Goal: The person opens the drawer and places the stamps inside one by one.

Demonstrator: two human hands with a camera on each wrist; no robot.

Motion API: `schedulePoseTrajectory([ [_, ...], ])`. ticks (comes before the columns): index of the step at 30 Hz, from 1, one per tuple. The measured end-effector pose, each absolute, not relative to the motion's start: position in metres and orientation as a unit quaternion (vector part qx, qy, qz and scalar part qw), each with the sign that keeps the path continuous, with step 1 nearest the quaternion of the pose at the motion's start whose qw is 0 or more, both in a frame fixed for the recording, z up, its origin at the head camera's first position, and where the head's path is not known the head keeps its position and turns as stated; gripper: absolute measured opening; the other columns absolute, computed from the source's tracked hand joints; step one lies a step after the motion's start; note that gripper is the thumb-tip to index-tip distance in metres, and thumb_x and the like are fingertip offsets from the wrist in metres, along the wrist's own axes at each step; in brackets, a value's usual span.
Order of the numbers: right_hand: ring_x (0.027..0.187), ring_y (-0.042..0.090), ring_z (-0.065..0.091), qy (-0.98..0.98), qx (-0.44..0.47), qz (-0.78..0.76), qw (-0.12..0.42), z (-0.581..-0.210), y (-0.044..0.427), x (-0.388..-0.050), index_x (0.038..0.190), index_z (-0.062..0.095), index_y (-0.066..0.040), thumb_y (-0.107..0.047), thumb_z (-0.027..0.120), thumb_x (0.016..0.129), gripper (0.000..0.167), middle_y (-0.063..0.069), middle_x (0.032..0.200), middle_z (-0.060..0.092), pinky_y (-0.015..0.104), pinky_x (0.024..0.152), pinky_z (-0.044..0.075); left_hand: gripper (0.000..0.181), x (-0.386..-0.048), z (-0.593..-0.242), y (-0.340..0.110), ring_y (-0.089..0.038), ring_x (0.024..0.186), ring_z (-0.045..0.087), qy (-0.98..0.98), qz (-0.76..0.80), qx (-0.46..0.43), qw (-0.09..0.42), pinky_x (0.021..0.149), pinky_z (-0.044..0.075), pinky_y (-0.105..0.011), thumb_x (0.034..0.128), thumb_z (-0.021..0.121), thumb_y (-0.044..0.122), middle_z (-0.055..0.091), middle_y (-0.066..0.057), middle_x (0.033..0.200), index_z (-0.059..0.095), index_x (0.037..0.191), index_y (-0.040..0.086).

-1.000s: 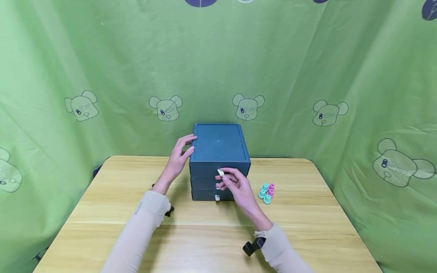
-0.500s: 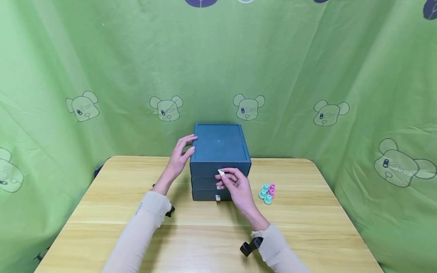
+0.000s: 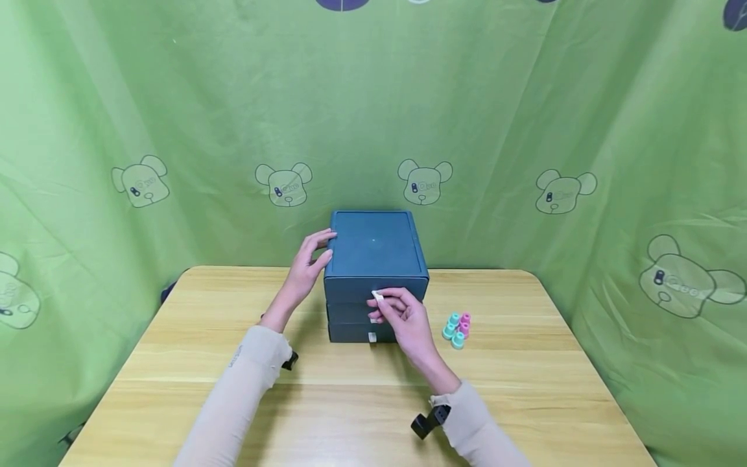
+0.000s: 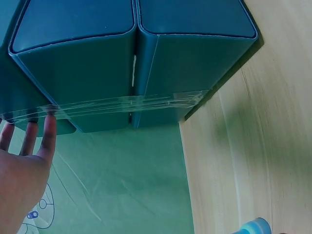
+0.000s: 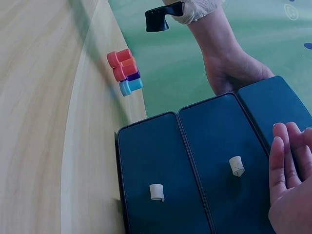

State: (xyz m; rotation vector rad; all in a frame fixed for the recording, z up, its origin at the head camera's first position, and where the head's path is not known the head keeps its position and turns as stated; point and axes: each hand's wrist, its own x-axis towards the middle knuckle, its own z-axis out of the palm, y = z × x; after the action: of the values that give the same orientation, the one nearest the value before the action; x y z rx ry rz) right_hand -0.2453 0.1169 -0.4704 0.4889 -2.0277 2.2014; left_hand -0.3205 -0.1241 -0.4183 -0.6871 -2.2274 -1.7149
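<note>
A dark blue cabinet point(image 3: 376, 243) of three stacked drawers stands at the back middle of the table. Each drawer front bears a small white pull tab. My left hand point(image 3: 303, 266) rests against the cabinet's upper left side, its fingers extended over the top edge. In the left wrist view those fingers point(image 4: 48, 134) touch the side wall near a strip of clear tape point(image 4: 131, 103). My right hand point(image 3: 405, 318) pinches the top drawer's pull tab point(image 3: 377, 296) between thumb and forefinger. The two lower pull tabs point(image 5: 237, 166) show in the right wrist view. All drawers look closed.
Several small teal and pink stepped cones point(image 3: 458, 331) stand right of the cabinet on the wooden table point(image 3: 350, 415). Small red, purple and blue pieces point(image 5: 126, 70) sit on its other side, mostly hidden in the head view. A green curtain point(image 3: 350, 117) hangs behind.
My right wrist has shifted very slightly left. Both hands keep their places on the cabinet and the tab, and no drawer has visibly moved.
</note>
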Motion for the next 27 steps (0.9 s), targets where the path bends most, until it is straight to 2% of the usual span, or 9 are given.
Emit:
schedulePoseTrajectory([
  [14,0.086,0.013,0.076,-0.669,0.164,0.724,0.039,-0.472,0.122,-0.232,0.124,0.062,0.002,-0.009,0.061,0.104,0.023,0.028,0.114,0.074,0.026,0.077,0.062,0.046,-0.320,-0.421,-0.125,-0.045,0.139,0.043,-0.765,-0.590,-0.235,0.109,0.112,0.041,-0.065,0.1068,0.050,0.013,0.035,-0.022,0.162,0.047,0.150,-0.002],
  [20,0.086,0.015,0.076,-0.668,0.168,0.724,0.036,-0.472,0.123,-0.227,0.124,0.062,0.003,-0.008,0.062,0.103,0.024,0.030,0.113,0.073,0.032,0.079,0.063,0.046,-0.318,-0.419,-0.125,-0.045,0.139,0.043,-0.767,-0.589,-0.232,0.108,0.112,0.040,-0.066,0.1070,0.050,0.014,0.035,-0.022,0.162,0.047,0.150,-0.002],
  [27,0.088,0.030,0.077,-0.682,0.177,0.709,0.039,-0.470,0.125,-0.219,0.125,0.062,0.001,-0.010,0.062,0.104,0.024,0.026,0.113,0.075,0.034,0.079,0.063,0.046,-0.318,-0.416,-0.124,-0.046,0.140,0.042,-0.767,-0.587,-0.234,0.111,0.112,0.040,-0.066,0.1067,0.050,0.014,0.035,-0.023,0.162,0.048,0.150,-0.002],
])
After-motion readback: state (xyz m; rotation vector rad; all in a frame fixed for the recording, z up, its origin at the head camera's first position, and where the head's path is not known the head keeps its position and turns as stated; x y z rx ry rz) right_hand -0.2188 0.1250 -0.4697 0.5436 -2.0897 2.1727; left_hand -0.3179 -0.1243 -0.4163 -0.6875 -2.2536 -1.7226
